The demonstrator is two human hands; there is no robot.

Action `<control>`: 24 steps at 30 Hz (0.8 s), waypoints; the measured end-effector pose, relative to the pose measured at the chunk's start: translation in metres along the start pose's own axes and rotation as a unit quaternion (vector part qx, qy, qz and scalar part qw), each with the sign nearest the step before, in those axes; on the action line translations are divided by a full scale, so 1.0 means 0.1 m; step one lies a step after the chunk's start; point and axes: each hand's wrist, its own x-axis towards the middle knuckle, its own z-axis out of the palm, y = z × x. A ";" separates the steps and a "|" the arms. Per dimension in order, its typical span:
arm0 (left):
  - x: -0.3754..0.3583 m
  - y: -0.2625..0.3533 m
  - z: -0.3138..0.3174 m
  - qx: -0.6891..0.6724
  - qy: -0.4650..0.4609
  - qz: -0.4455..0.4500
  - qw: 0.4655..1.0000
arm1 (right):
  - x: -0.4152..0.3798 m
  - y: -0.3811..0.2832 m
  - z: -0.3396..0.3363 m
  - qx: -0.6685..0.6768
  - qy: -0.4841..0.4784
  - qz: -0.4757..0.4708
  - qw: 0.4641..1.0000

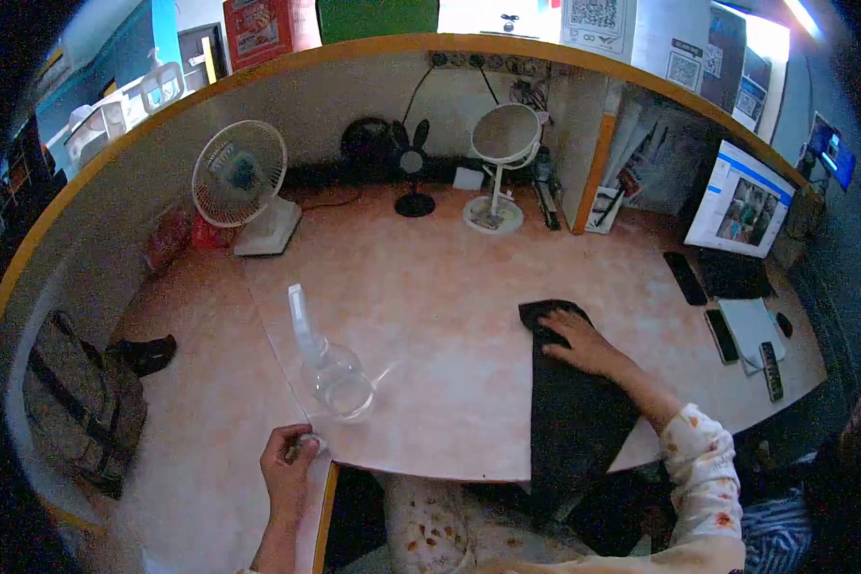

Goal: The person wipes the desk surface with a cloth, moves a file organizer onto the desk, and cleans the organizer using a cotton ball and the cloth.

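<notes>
A black cloth point(581, 411) lies on the desk right of centre, its lower end hanging over the front edge. My right hand point(579, 342) rests palm down on its upper part, fingers spread. At the desk's front edge, my left hand point(289, 461) has its fingers curled together, with a small whitish thing partly showing at the fingertips; I cannot tell what it is. Just beyond that hand stands a clear rounded vessel point(342, 387) with a long white upright part point(301, 318) rising from it towards the back left.
A white fan point(241, 177), a small black fan point(412, 165) and a round mirror point(504, 134) stand at the back. To the right are a laptop point(741, 206), a phone point(685, 278), papers point(751, 325) and a remote control point(772, 371). A bag point(91, 402) sits at left.
</notes>
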 end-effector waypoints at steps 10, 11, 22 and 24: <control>0.02 0.07 0.04 0.014 0.026 -0.017 0.999 | 2.91 -0.06 0.55 -0.081 -0.003 -0.022 0.996; 0.02 0.07 0.04 -0.017 0.019 -0.027 0.999 | 3.04 -0.29 0.48 -0.070 -0.015 -0.020 0.997; 0.03 0.01 0.00 0.006 0.009 -0.010 1.000 | 2.07 -1.34 0.85 -0.097 -0.089 -0.214 0.968; 0.03 0.05 0.02 -0.015 0.003 -0.005 1.000 | 1.63 -1.49 0.69 -0.102 -0.110 -0.218 0.965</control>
